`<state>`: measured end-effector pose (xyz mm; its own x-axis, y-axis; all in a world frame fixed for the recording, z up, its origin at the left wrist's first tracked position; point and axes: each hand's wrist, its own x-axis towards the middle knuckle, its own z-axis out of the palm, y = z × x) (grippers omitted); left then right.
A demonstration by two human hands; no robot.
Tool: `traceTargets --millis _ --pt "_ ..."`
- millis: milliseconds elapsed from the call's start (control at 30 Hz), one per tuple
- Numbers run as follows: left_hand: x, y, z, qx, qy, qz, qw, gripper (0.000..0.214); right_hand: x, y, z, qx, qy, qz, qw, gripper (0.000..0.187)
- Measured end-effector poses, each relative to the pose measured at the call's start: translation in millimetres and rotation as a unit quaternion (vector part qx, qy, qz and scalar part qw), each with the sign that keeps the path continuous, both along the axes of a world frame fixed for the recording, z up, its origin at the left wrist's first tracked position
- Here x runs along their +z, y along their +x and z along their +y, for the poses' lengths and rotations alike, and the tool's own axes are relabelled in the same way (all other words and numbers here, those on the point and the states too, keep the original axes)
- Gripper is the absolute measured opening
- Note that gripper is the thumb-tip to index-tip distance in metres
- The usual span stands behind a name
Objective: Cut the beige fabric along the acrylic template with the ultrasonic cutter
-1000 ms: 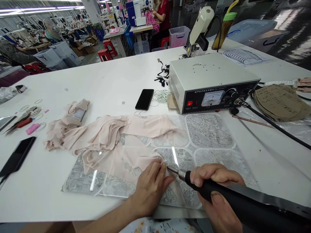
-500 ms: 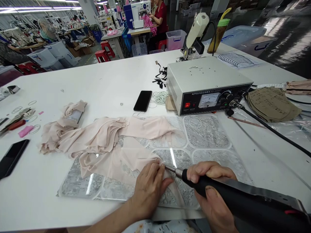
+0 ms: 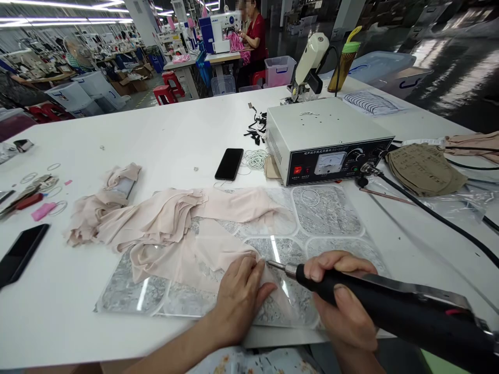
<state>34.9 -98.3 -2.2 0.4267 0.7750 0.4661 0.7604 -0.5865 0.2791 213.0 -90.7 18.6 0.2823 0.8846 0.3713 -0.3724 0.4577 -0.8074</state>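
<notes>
My left hand [image 3: 239,296] lies flat, fingers together, pressing a piece of pale pink fabric [image 3: 187,244] onto a clear glass plate [image 3: 132,296] at the table's near edge. My right hand [image 3: 343,306] is wrapped round the black handle of an ultrasonic hand tool [image 3: 390,306]. Its metal tip [image 3: 273,265] points left and touches the fabric just beside my left fingertips. More pink fabric is heaped to the left [image 3: 101,208].
A white control box with a meter [image 3: 327,140] stands behind the plate; its black cable [image 3: 429,213] runs right. A phone [image 3: 230,163] and white rings [image 3: 255,158] lie beside it. Another phone [image 3: 19,254] and small tools [image 3: 23,195] sit left. Tan paper patterns [image 3: 424,169] lie right.
Both hands stay at the same spot on the fabric. The view has tilted a little, and the tool's handle now points lower right.
</notes>
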Motion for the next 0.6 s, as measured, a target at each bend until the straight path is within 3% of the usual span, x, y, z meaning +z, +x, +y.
traceTargets --millis 233,433,600 --pt "14.6 -36 20 -0.053 -0.006 0.008 0.999 0.027 12.6 17 -30 0.02 -0.022 0.032 0.999 0.008" --pt "28.9 -42 53 -0.121 -0.166 0.119 0.971 0.025 6.4 13 -34 0.015 -0.011 0.012 1.0 0.009" --pt "32.4 -28 67 -0.053 -0.227 0.151 0.961 0.019 2.6 18 -17 -0.066 0.017 -0.012 0.998 0.012"
